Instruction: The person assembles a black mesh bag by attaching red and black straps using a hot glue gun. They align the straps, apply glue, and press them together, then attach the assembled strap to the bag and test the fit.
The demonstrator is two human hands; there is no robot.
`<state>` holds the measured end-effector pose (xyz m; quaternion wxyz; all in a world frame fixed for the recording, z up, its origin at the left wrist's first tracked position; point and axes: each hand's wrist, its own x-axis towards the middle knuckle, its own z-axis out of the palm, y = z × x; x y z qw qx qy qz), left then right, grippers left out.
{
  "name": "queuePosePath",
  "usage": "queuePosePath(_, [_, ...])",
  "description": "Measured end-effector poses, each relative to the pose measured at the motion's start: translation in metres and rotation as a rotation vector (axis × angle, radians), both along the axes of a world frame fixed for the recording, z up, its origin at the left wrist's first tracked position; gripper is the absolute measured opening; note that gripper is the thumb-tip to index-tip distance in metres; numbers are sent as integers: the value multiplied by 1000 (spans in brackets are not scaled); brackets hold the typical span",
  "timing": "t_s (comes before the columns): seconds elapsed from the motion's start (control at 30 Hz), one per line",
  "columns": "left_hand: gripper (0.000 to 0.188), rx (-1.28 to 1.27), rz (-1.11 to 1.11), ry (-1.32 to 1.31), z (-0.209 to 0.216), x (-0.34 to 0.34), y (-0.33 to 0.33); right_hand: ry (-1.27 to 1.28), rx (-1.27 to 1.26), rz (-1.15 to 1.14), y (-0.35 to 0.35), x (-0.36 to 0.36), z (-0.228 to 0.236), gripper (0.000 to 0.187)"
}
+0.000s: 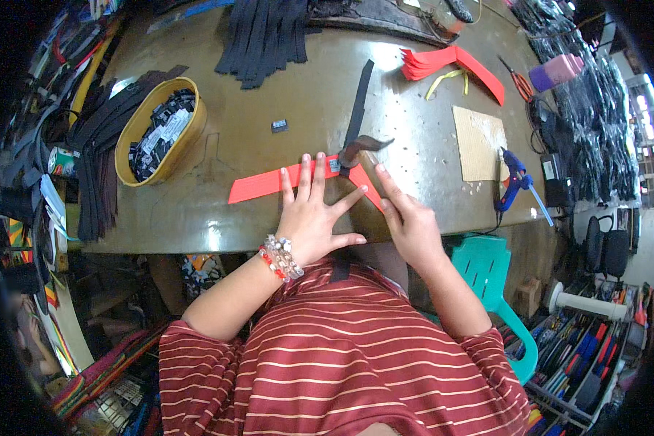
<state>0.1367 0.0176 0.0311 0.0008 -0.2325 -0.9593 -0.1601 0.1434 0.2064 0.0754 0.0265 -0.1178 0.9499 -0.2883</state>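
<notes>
My left hand lies with its fingers spread, the fingertips pressing on a red strap on the table. A beaded bracelet circles that wrist. My right hand grips a hammer, its index finger stretched along the wooden handle. The dark, curved hammer head is over the strap's folded end, beside a small dark label on the strap. From under the head a black strap runs away toward the far side. Part of the join is hidden by the hammer.
A yellow tub of small dark labels stands left. One loose label lies mid-table. Black straps and red straps lie at the back. Rightward are scissors, cardboard and a blue glue gun; a green chair stands below.
</notes>
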Motion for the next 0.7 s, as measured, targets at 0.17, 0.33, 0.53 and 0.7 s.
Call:
queuePosePath(0.17, [75, -1, 18, -47, -2, 0, 0, 562, -229, 166, -7, 13, 4, 58])
queuePosePath(0.33, [76, 45, 23, 37, -1, 4, 1, -206, -347, -115, 13, 3, -1, 46])
queuePosePath(0.53, [17, 92, -271, -32, -1, 31, 0, 448, 92, -375, 84, -69, -46, 58])
queuePosePath(0.7, [13, 210, -292, 254, -6, 34, -14, 491, 294, -435, 94, -79, -62, 53])
